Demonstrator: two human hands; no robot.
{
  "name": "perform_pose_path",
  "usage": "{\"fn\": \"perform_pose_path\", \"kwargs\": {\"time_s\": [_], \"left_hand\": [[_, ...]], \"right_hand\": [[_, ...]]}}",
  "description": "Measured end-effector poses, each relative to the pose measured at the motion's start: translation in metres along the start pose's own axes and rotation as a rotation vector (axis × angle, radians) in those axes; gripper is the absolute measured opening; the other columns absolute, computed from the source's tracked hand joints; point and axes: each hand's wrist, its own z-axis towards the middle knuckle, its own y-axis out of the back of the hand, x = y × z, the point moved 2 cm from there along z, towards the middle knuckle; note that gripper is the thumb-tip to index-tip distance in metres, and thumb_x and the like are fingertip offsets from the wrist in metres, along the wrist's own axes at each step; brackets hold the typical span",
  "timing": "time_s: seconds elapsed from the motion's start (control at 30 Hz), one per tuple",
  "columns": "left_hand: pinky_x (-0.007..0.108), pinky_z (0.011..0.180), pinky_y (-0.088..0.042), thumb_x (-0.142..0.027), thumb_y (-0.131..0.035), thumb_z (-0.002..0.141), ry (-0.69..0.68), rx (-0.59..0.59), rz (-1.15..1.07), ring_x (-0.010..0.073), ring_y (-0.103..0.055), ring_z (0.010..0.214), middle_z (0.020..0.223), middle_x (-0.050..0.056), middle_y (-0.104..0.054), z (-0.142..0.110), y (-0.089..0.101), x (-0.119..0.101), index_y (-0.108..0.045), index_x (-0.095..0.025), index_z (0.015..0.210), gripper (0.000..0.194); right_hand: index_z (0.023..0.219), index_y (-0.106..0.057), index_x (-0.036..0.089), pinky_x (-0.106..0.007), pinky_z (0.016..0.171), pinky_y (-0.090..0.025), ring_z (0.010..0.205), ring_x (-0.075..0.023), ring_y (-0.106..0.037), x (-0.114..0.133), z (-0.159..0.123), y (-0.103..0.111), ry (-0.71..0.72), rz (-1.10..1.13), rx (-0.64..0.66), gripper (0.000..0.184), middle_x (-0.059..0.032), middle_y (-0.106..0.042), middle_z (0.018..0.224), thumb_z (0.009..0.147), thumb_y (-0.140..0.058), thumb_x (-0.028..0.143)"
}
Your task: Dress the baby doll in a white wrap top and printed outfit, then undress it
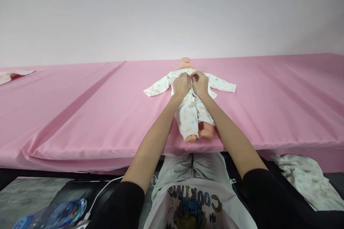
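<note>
A baby doll [185,63] lies on its back on the pink cloth, its head away from me and its feet toward me. It wears a white patterned long-sleeved top [224,84] with both sleeves spread out, and matching trousers [187,118]. My left hand [182,85] and my right hand [200,83] meet over the chest. Both have their fingers pinched on the front edges of the top, close under the doll's chin. Just what the fingertips grip, cloth or fastener, is hidden by the hands. The doll's bare feet show below the trouser legs.
A pink cloth [107,114] with folds covers the table, against a white wall [172,14]. A pale fabric piece [16,75] lies at far left. Below the edge are a plastic bottle [56,214], a white cable [100,193] and a crumpled patterned cloth [311,179].
</note>
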Motion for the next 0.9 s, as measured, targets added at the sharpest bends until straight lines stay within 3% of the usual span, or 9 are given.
{"fn": "perform_pose_path", "kwargs": {"time_s": [0.27,0.57,0.77,0.9], "left_hand": [[0.029,0.075,-0.040,-0.032,-0.030,0.095,-0.140,0.044,-0.032,0.0210,-0.060,0.096,0.106,0.005,-0.066,-0.001,-0.002,-0.001,-0.058,-0.022,0.104,0.031],[0.029,0.074,-0.040,-0.029,-0.036,0.092,-0.098,-0.003,-0.089,0.0206,-0.060,0.091,0.097,0.006,-0.067,-0.025,0.001,0.001,-0.055,-0.020,0.109,0.026],[0.028,0.067,-0.037,-0.033,-0.034,0.092,-0.062,0.033,-0.088,0.0199,-0.061,0.084,0.089,0.006,-0.069,-0.037,0.005,0.005,-0.061,-0.021,0.099,0.030],[0.026,0.060,-0.033,-0.036,-0.039,0.090,-0.026,0.034,-0.159,0.0183,-0.061,0.077,0.080,0.003,-0.068,-0.037,0.008,0.005,-0.064,-0.022,0.096,0.029]], "right_hand": [[0.084,-0.057,0.018,-0.032,0.073,-0.049,0.073,-0.0170,-0.060,0.000,-0.004,0.005,0.036,0.007,-0.120,0.027,-0.0046,-0.063,0.087,0.067,-0.038,0.007],[0.091,-0.056,0.019,-0.035,0.079,-0.049,0.084,-0.0198,-0.062,0.007,-0.022,0.013,0.131,0.003,0.044,0.026,-0.0048,-0.065,0.089,0.072,-0.041,0.011],[0.082,-0.059,0.021,-0.034,0.077,-0.047,0.077,-0.0198,-0.060,0.018,-0.026,0.019,0.175,-0.117,0.137,0.021,-0.0031,-0.065,0.082,0.074,-0.043,0.011],[0.080,-0.058,0.019,-0.033,0.073,-0.046,0.074,-0.0191,-0.057,0.021,-0.025,0.020,0.168,-0.135,0.125,0.023,-0.0040,-0.064,0.081,0.072,-0.040,0.008]]}}
